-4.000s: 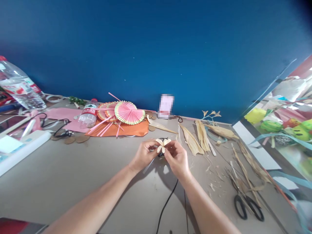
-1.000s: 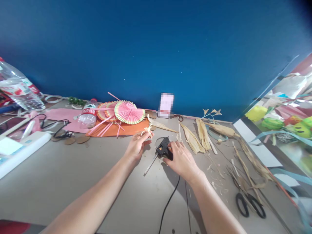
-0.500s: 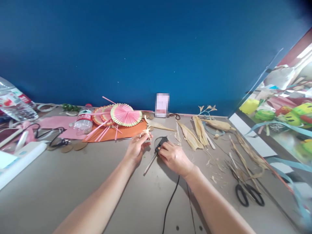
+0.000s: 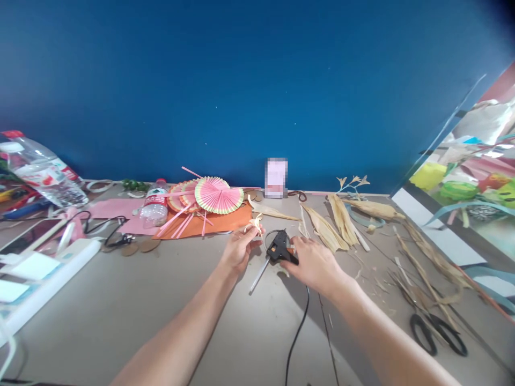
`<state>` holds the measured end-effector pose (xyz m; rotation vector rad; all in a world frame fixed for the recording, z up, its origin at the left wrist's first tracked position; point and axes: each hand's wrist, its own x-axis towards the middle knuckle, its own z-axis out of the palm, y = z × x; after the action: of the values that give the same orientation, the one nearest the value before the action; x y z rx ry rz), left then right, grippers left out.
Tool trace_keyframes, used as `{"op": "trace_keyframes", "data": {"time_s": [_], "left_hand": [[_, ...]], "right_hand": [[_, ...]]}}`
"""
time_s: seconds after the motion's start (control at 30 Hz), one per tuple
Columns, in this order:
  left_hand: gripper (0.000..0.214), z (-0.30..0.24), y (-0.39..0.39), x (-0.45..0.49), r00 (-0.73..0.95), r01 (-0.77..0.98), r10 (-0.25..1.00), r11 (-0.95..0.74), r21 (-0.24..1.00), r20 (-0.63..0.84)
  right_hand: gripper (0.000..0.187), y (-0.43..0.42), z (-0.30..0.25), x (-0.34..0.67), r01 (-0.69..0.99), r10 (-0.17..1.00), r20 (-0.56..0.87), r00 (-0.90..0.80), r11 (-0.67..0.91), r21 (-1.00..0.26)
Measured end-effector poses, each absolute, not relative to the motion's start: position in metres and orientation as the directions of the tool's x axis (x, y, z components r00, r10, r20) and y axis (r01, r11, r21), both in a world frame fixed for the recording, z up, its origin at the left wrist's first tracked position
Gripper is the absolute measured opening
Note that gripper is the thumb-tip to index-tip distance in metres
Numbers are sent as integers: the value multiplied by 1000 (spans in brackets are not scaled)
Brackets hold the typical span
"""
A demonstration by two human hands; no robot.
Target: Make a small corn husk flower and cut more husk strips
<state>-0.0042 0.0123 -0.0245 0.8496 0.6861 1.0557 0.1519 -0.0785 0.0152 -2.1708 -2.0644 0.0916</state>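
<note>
My left hand [image 4: 240, 250] pinches a small pale flower of curled corn-husk strips [image 4: 254, 224] between thumb and fingers. A black hot glue gun [image 4: 279, 247] lies on the table just right of it, a clear glue stick [image 4: 258, 276] sticking out of its back toward me. My right hand [image 4: 314, 262] is at the gun's handle, thumb and fingers apart on either side of it; whether the fingertips touch it is hard to tell. The gun's black cord [image 4: 296, 332] runs toward the near edge.
Dried corn husks [image 4: 324, 228] and black-handled scissors [image 4: 438, 335] lie on the right. Pink paper fans [image 4: 219, 194] rest on orange paper [image 4: 225, 221] at the back left. Beyond them are a plastic bottle [image 4: 154, 206] and a white power strip [image 4: 52, 284]. A blue panel [image 4: 257, 91] closes off the back.
My right hand has loosened from over the glue gun and drawn back to the right, uncovering its body. My left hand still holds the flower. The view has shifted slightly left.
</note>
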Motion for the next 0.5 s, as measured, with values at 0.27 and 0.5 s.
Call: {"op": "trace_keyframes", "data": {"time_s": [0.27,0.5], "left_hand": [[23,-25,14,-6,292,-441,953,208,873,-79],[17,-25,14,-5,296,-394,953,190,899,-71]], "right_hand": [[22,-79,-1,143,968,982,71,176,-160,-192],[21,-88,10,160,476,946,205,250,64,-877]]}}
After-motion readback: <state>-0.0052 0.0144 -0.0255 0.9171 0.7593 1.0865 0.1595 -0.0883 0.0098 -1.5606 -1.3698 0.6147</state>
